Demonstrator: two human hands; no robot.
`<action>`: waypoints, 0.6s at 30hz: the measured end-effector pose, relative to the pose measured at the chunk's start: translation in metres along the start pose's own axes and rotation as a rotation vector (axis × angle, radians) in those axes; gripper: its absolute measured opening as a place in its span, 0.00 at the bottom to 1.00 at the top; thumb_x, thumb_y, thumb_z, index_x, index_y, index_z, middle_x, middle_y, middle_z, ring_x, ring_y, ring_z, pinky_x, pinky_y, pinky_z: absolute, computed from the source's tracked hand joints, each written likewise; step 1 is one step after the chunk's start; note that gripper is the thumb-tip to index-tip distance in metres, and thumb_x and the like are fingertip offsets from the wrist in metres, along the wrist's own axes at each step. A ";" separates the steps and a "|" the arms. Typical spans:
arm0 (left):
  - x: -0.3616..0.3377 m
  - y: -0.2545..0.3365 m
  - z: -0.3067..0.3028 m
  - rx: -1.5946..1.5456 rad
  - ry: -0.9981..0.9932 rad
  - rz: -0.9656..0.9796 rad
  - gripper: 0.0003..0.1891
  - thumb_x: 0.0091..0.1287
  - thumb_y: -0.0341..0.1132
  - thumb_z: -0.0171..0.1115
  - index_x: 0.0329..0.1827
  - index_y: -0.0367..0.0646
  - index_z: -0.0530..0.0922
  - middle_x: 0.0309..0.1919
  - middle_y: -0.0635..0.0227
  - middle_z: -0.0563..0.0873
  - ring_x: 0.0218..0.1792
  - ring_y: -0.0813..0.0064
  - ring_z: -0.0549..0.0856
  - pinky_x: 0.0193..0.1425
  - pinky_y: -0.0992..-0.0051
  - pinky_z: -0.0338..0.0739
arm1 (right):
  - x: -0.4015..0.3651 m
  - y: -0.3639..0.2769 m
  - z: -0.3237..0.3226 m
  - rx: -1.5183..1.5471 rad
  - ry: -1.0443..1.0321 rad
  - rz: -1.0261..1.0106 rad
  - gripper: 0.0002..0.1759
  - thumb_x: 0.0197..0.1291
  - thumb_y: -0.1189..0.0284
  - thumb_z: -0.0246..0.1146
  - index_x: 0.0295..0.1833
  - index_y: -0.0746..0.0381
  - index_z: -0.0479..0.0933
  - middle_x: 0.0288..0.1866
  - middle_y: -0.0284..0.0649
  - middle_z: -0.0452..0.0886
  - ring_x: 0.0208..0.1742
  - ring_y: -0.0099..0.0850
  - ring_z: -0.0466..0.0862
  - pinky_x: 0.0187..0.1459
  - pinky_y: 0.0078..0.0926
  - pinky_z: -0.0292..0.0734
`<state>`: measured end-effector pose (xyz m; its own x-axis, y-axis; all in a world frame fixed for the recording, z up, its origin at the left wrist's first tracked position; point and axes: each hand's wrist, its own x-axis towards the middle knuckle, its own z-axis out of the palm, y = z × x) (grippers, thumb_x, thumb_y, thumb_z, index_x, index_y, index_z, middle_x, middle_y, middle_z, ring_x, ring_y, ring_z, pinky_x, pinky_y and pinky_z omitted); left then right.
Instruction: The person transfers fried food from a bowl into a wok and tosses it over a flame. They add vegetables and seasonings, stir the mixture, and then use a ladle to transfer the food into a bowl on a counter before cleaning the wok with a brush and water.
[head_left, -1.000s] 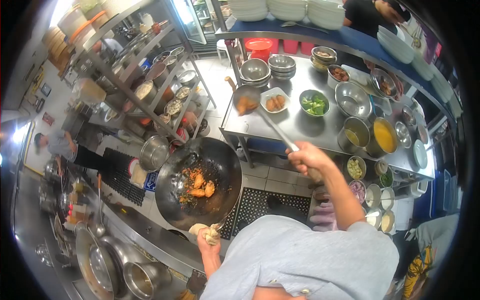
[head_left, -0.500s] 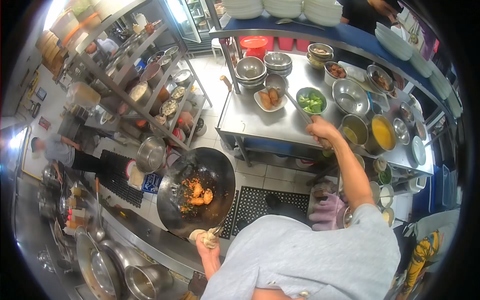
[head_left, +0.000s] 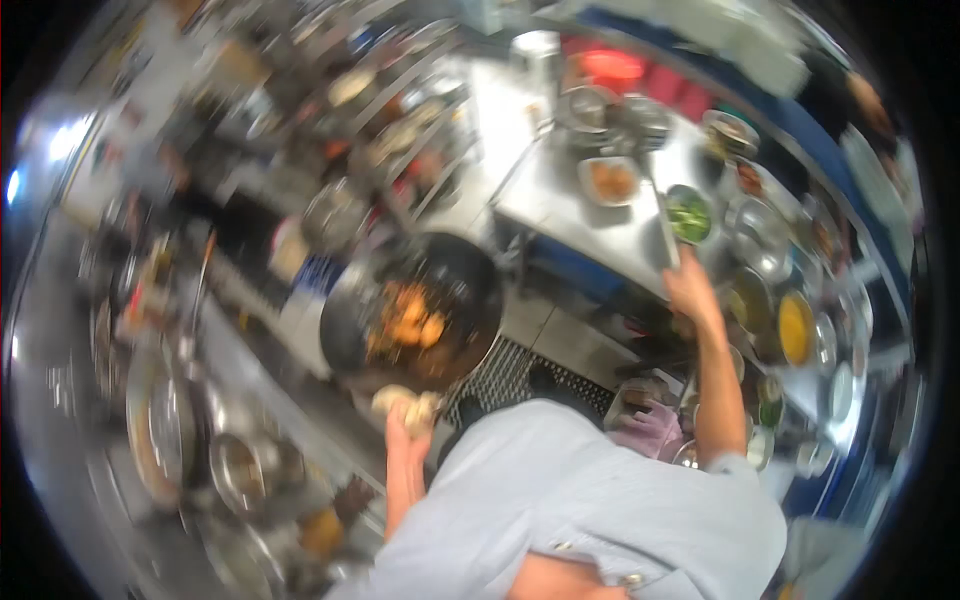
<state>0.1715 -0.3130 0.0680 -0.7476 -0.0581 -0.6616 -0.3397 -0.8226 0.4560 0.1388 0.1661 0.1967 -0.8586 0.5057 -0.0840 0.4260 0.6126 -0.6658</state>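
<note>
My left hand (head_left: 408,415) is closed on a cream cloth (head_left: 385,402) wrapped at the near rim of a large dark wok (head_left: 470,270). In the wok lie several orange-brown fried pieces (head_left: 412,318) among chopped bits. My right hand (head_left: 692,290) grips the handle of a long metal ladle (head_left: 664,215), which reaches out over the steel table. The ladle's head blurs into the metal bowls there. Beside its shaft stand a white bowl (head_left: 590,192) with fried pieces and a bowl of green vegetables (head_left: 690,215).
Several metal bowls and a pot of yellow liquid (head_left: 796,328) stand along the steel table (head_left: 540,190). A pink cloth or glove (head_left: 650,428) lies below it. At left are a blurred rack and a metal counter with pans (head_left: 240,470). A perforated black mat (head_left: 500,375) covers the floor.
The whole view has turned and blurred. My right hand has drawn the ladle's head away from the white bowl toward the right. My left hand keeps its hold at the wok.
</note>
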 end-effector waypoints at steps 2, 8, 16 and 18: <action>0.011 0.003 -0.006 0.044 -0.034 -0.027 0.07 0.68 0.36 0.55 0.34 0.43 0.74 0.27 0.65 0.80 0.28 0.69 0.83 0.29 0.72 0.81 | -0.027 -0.037 -0.001 0.190 -0.226 0.020 0.19 0.56 0.76 0.52 0.54 0.70 0.65 0.18 0.41 0.72 0.11 0.30 0.73 0.12 0.30 0.66; 0.006 0.007 0.016 0.185 -0.082 0.014 0.05 0.62 0.29 0.54 0.33 0.37 0.76 0.25 0.62 0.80 0.25 0.67 0.83 0.24 0.72 0.77 | -0.067 -0.086 0.070 0.157 -0.749 0.063 0.16 0.54 0.72 0.58 0.47 0.66 0.70 0.21 0.36 0.72 0.15 0.24 0.73 0.16 0.27 0.67; 0.007 0.017 0.019 0.202 -0.124 0.069 0.04 0.62 0.27 0.53 0.36 0.36 0.75 0.27 0.63 0.80 0.28 0.70 0.83 0.29 0.71 0.79 | -0.040 -0.103 0.153 -0.112 -0.860 -0.278 0.14 0.53 0.72 0.56 0.43 0.68 0.69 0.23 0.46 0.76 0.17 0.32 0.77 0.21 0.32 0.72; 0.007 0.018 0.021 0.194 -0.142 0.090 0.07 0.62 0.29 0.54 0.36 0.33 0.75 0.29 0.57 0.81 0.30 0.64 0.84 0.32 0.68 0.80 | -0.040 -0.110 0.155 -0.080 -0.920 -0.247 0.14 0.52 0.72 0.56 0.43 0.68 0.69 0.22 0.44 0.76 0.16 0.31 0.77 0.21 0.31 0.71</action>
<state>0.1479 -0.3162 0.0842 -0.8478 -0.0349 -0.5292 -0.3609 -0.6933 0.6238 0.0823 -0.0156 0.1583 -0.7999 -0.2984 -0.5207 0.1920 0.6948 -0.6931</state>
